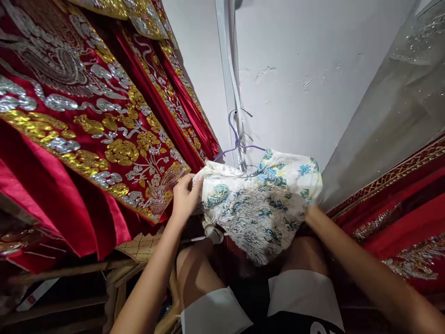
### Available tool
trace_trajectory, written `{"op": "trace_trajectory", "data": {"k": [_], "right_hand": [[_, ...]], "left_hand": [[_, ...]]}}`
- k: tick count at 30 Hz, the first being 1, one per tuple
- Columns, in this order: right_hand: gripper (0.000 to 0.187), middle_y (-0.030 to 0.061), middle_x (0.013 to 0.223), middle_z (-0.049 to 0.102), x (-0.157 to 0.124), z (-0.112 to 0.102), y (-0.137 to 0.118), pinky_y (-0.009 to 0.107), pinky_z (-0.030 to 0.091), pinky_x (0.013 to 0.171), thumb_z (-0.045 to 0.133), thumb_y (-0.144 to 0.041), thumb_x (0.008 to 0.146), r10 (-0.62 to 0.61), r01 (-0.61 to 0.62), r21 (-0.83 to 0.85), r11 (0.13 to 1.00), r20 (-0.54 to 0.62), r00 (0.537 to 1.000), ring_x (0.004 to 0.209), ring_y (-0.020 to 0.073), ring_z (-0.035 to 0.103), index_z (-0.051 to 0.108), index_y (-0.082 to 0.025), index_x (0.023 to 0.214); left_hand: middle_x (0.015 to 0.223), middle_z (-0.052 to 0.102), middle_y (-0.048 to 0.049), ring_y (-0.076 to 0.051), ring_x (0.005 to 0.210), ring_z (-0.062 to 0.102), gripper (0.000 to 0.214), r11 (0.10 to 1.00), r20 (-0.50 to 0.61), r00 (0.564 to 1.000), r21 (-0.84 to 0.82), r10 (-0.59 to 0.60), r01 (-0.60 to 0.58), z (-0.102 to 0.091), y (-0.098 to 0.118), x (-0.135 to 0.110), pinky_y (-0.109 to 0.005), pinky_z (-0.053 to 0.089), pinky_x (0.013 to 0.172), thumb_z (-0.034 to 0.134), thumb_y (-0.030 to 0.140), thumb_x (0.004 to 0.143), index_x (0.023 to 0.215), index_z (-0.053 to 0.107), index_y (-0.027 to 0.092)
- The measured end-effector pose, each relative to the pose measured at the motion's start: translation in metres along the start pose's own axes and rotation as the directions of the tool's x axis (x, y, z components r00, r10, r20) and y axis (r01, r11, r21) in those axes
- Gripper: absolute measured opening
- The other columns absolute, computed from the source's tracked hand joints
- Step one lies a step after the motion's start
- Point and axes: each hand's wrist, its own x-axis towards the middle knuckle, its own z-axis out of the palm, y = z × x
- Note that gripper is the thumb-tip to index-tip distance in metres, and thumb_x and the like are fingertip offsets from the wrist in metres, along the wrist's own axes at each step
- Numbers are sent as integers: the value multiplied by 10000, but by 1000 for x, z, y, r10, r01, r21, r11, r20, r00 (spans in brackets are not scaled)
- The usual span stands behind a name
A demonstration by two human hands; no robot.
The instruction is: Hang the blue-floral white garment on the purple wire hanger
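A white blouse [259,208] with a blue, green and yellow floral pattern hangs from a thin purple wire hanger [238,144]. The hanger's hook is at a pale vertical strip on the wall. My left hand [187,191] pinches the blouse's left shoulder edge between thumb and fingers. At the opposite side, my right hand [310,211] reaches the sleeve; its fingers are hidden by the cloth and the wrist is blurred, so its grip does not show. The lower part of the blouse hangs between my knees.
Red cloth with gold and silver sequin embroidery [121,153] hangs close on the left. More red embroidered fabric [399,222] and a sheer glittery cloth [406,88] are on the right. Wooden furniture [114,278] stands low on the left. A white wall [295,55] is ahead.
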Motion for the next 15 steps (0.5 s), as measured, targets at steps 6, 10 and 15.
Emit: {"op": "trace_trajectory", "data": {"k": [6, 10, 15], "right_hand": [[352, 60, 938, 713, 0, -7, -36, 414, 584, 898, 741, -589, 732, -190, 255, 122, 959, -390, 901, 1168, 321, 640, 650, -285, 884], [312, 84, 1098, 692, 5, 14, -77, 359, 552, 974, 742, -484, 753, -252, 313, 72, 947, -441, 862, 1255, 301, 592, 672, -254, 952], [382, 75, 1102, 726, -28, 61, -84, 358, 554, 937, 735, -454, 805, -390, 390, 42, 920, -20, 921, 1074, 256, 675, 702, -210, 1097]], "left_hand": [[825, 653, -5, -151, 733, 552, 286, 1000, -53, 999, -20, -8, 7, -8, 22, -7, -250, 410, 682, 543, 434, 947, 889, 658, 179], [793, 654, -6, -148, 695, 552, 295, 991, -83, 992, 103, 93, -84, -17, 44, 14, -256, 392, 679, 540, 453, 940, 905, 645, 179], [584, 426, 51, -108, 574, 397, 362, 992, -186, 980, 115, 72, -51, -4, 37, 24, -247, 301, 595, 582, 458, 906, 689, 470, 190]]}}
